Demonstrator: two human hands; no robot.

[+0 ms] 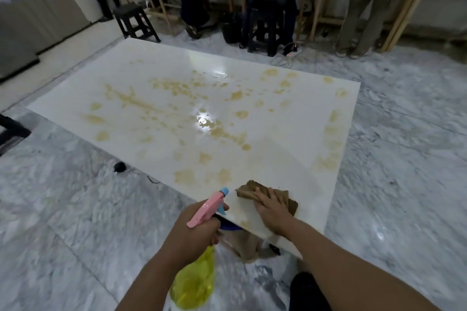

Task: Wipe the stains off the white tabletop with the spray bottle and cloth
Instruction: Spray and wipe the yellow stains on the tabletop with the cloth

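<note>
A large white tabletop stretches ahead of me, spotted with many yellow-brown stains. My right hand lies flat with straight fingers on a brown cloth at the tabletop's near corner. My left hand grips a spray bottle with a yellow body and a pink and blue head, held just off the near edge, nozzle pointing toward the cloth.
Grey marble floor surrounds the tabletop. A small black object with a cord lies on the floor at the left edge. Several people stand at wooden tables at the back, beside black stools and a power strip.
</note>
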